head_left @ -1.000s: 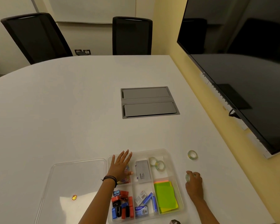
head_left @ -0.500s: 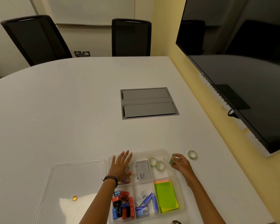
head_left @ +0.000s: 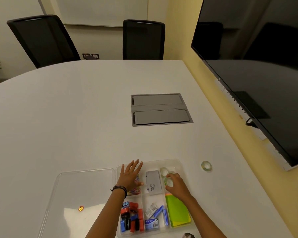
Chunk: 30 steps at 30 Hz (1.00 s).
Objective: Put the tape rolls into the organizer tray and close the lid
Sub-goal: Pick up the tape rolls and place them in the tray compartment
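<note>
Clear plastic organizer tray (head_left: 179,163), divided into compartments, sits at the near edge of the white oval counter (head_left: 76,117), towards its right side. Its clear plastic lid (head_left: 72,189) lies flat on the counter, touching the tray's left side, with a small orange sticker (head_left: 80,208) on it.

Left hand (head_left: 130,177): flat, fingers spread wide, palm down over the tray's far-left compartment, holding nothing; multicoloured paper clips (head_left: 135,190) show beneath it. Dark bands (head_left: 120,189) circle the wrist.

Right hand (head_left: 176,186): grip narrow, fingertips pinched on a translucent greenish tape roll (head_left: 169,182), held over the far-right compartment. Two more clear tape rolls (head_left: 164,171) lie in that compartment, partly hidden by the hand. One further translucent tape roll (head_left: 206,166) lies on the counter, right of the tray and well apart from it.

Other contents: grey rectangular box (head_left: 154,182) in the far-middle compartment; red, blue and black sharpeners (head_left: 132,218) near-left; blue staple boxes (head_left: 153,219) near-middle; green and yellow sticky notes (head_left: 177,212) near-right.

Grey recessed cable hatch (head_left: 161,109) at counter centre. Two black chairs (head_left: 143,39) at the far edge. Large black wall screen (head_left: 256,66) along the right edge.
</note>
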### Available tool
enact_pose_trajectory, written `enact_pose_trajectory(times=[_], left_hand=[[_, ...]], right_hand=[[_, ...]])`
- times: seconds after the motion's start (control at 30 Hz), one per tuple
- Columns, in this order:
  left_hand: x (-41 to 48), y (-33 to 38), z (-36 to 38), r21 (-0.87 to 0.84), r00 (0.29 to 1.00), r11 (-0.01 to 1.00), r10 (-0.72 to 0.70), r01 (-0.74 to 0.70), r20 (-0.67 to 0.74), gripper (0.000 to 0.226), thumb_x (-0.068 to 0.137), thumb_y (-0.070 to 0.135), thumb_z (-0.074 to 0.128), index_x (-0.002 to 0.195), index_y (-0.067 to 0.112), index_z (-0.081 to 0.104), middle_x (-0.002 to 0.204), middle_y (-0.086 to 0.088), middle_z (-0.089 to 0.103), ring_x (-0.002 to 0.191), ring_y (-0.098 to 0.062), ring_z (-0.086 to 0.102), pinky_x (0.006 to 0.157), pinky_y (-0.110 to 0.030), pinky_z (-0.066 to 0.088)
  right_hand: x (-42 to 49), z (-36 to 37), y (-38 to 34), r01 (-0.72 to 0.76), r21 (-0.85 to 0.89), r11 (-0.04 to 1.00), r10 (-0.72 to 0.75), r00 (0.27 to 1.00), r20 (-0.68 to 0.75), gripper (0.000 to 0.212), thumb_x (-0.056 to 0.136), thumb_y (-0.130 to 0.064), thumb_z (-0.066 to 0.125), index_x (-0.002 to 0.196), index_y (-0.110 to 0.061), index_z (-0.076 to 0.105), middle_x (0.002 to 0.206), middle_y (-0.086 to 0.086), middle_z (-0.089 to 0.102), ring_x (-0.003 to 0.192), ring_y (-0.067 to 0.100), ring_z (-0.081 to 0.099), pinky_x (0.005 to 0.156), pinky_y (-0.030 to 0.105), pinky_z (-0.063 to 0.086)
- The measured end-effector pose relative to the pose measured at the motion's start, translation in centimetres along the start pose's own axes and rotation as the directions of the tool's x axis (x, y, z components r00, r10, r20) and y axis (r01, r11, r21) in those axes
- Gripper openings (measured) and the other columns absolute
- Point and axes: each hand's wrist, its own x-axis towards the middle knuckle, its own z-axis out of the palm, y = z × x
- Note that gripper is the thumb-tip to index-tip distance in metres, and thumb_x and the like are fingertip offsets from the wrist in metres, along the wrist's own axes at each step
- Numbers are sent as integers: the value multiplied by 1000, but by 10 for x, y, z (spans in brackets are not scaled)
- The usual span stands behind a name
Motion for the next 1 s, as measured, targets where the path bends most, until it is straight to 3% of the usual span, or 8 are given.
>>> enact_pose_trajectory(times=[0.27, 0.43, 0.57, 0.67, 0.73, 0.8, 0.87, 1.0], left_hand=[[1, 0, 1, -23, 1000, 1000, -1, 0, -10, 90, 87, 50, 56, 149, 25, -6, 161, -4, -8, 149, -23, -6, 118, -52, -4], [1, 0, 2, -31, 1000, 1000, -2, 1, -26, 92, 87, 49, 58, 149, 24, -5, 161, -4, -8, 149, -23, -6, 118, -52, -5], [1, 1, 3, -55, 999, 998, -1, -1, -36, 92, 86, 48, 59, 149, 23, -4, 161, -5, -7, 149, -24, -6, 118, -53, -5], [1, 1, 3, -56, 999, 998, -1, -1, -38, 92, 86, 48, 59, 149, 23, -4, 161, -5, -6, 149, -24, -6, 118, -53, -5], [0, 1, 2, -59, 999, 998, 0, -2, -38, 92, 86, 48, 59, 149, 22, -4, 161, -5, -6, 149, -24, -6, 118, -53, -5], [0, 1, 2, -58, 999, 998, -2, 0, -38, 92, 86, 48, 59, 149, 22, -4, 161, -6, -6, 149, -25, -6, 118, -53, -5], [0, 2, 1, -54, 999, 999, -4, 2, -32, 91, 87, 48, 58, 149, 23, -4, 161, -6, -7, 149, -24, -6, 118, -52, -5], [1, 1, 1, -40, 1000, 999, -9, 8, -15, 91, 87, 50, 56, 148, 24, -6, 161, -5, -9, 149, -24, -7, 118, -52, -6]], right_hand=[[5, -2, 2, -18, -8, 1000, 18, 999, 46, 40, 86, -11, 62, 125, -9, 52, 127, 15, 51, 112, 26, 55, 91, 27, 45], [5, -36, 5, 27, 300, 953, -5, 997, -73, 24, 88, 3, 55, 107, -9, 62, 98, 13, 63, 81, 18, 61, 65, 5, 47], [11, -66, 16, 20, 488, 872, 97, 972, -214, 34, 86, 17, 41, 99, -4, 63, 90, 16, 64, 70, 21, 63, 60, 14, 47], [19, -82, 36, -46, 389, 920, 228, 870, -437, 41, 80, 25, 37, 107, 7, 62, 106, 26, 63, 83, 31, 60, 70, 12, 47], [25, -90, 53, -138, 334, 932, 295, 825, -482, 46, 80, 24, 42, 119, 4, 58, 123, 28, 53, 109, 39, 54, 90, 31, 48], [32, -98, 69, -252, 284, 925, 358, 831, -426, 54, 83, 17, 50, 133, -3, 48, 140, 26, 38, 127, 42, 40, 103, 44, 41], [38, -104, 80, -344, 170, 924, 382, 865, -325, 62, 86, 11, 52, 143, -8, 34, 151, 25, 22, 137, 42, 25, 110, 47, 34], [40, -106, 95, -310, -116, 944, 297, 948, -116, 74, 87, 13, 41, 150, -15, 12, 158, 21, 1, 146, 39, 3, 121, 44, 15]])
